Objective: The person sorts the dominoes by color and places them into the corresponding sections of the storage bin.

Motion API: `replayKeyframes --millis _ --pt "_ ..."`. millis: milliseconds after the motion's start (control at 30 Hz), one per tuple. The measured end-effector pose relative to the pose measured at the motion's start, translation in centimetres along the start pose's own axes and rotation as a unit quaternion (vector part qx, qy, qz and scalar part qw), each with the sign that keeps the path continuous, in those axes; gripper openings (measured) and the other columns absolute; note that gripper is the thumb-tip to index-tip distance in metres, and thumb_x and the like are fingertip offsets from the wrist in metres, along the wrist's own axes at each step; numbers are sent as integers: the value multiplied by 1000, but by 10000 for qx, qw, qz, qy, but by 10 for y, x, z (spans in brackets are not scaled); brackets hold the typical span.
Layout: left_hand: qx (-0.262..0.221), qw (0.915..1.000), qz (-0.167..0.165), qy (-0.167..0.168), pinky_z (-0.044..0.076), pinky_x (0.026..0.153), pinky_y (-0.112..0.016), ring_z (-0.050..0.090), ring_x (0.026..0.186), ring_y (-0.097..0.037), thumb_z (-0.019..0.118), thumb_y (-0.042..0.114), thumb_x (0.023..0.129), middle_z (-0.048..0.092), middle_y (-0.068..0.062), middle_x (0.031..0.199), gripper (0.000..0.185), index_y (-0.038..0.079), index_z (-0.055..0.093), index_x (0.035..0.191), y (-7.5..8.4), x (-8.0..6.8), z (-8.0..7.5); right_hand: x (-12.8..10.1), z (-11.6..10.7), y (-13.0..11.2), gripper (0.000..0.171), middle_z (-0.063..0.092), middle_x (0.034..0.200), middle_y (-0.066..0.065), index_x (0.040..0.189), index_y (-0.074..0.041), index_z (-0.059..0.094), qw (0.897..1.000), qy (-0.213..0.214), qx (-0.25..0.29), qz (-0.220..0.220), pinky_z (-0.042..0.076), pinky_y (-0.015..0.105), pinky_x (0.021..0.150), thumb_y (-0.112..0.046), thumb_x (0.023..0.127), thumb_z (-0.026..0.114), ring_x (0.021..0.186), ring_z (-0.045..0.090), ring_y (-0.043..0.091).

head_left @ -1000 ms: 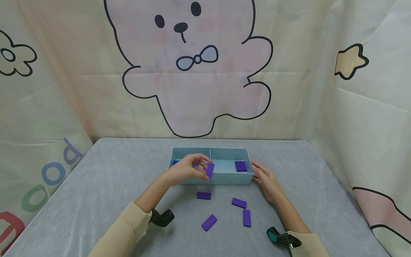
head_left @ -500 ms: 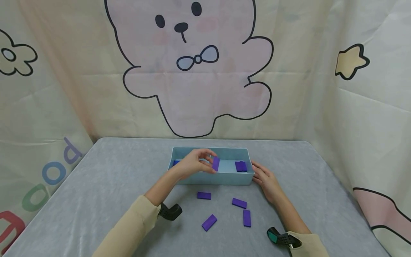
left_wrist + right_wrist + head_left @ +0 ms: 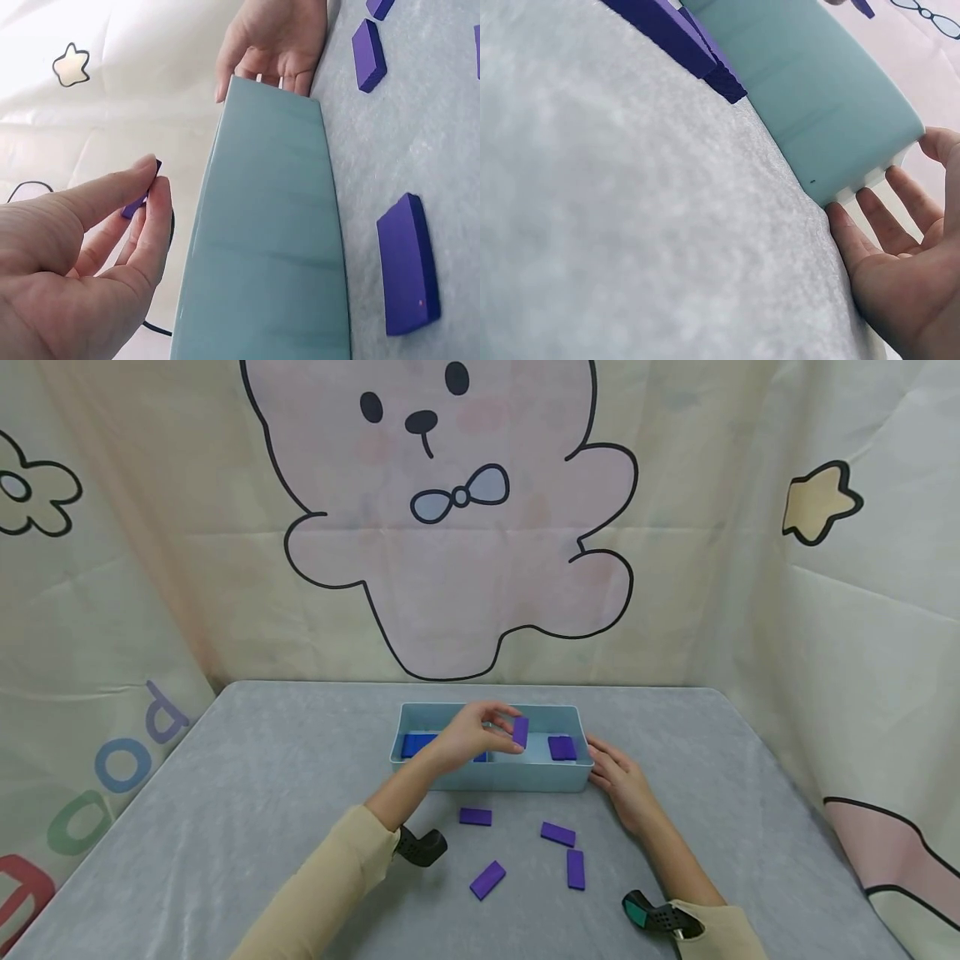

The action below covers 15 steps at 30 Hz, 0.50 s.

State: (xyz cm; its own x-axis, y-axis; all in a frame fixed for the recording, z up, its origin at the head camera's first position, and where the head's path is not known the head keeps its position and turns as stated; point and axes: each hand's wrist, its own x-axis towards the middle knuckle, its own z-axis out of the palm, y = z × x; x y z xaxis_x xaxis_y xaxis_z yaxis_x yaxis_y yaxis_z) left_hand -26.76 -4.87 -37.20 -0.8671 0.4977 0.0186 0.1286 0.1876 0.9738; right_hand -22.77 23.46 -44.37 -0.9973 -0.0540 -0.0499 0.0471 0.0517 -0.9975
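A light-blue two-compartment box stands on the table. Above its right compartment my left hand pinches a purple rectangular block between thumb and fingertips; the left wrist view shows this block mostly hidden by the fingers. At the box's right end, my right hand touches the outer wall with its fingers extended. A dark purple block lies inside the right compartment. Blue blocks show in the left compartment, partly covered by my left hand and forearm.
Several purple blocks lie on the grey cloth-covered table in front of the box, among them a flat block, a slanted block and an upright-lying block. A patterned curtain hangs behind the table.
My left hand has moved right with the pinched purple block, from over the box's front middle to above the right compartment. More blue in the left compartment now shows. My right hand stays put.
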Motion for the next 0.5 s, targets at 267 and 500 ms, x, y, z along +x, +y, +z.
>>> replayKeyframes --millis 267,500 --pt "-207 9997 -115 84 57 90 -52 67 89 -18 81 -1 89 68 -8 99 50 6 67 136 2 8 13 1 0 1 59 34 166 28 162 7 33 9999 -86 0 -123 52 13 95 -26 115 46 111 65 -2" --pt "-1209 9906 -603 202 53 108 -56 71 92 -23 70 -10 95 60 -10 101 49 2 62 141 4 16 22 0 1 1 57 35 166 28 161 7 34 9999 -57 49 -135 52 14 95 -25 114 46 111 65 -1"
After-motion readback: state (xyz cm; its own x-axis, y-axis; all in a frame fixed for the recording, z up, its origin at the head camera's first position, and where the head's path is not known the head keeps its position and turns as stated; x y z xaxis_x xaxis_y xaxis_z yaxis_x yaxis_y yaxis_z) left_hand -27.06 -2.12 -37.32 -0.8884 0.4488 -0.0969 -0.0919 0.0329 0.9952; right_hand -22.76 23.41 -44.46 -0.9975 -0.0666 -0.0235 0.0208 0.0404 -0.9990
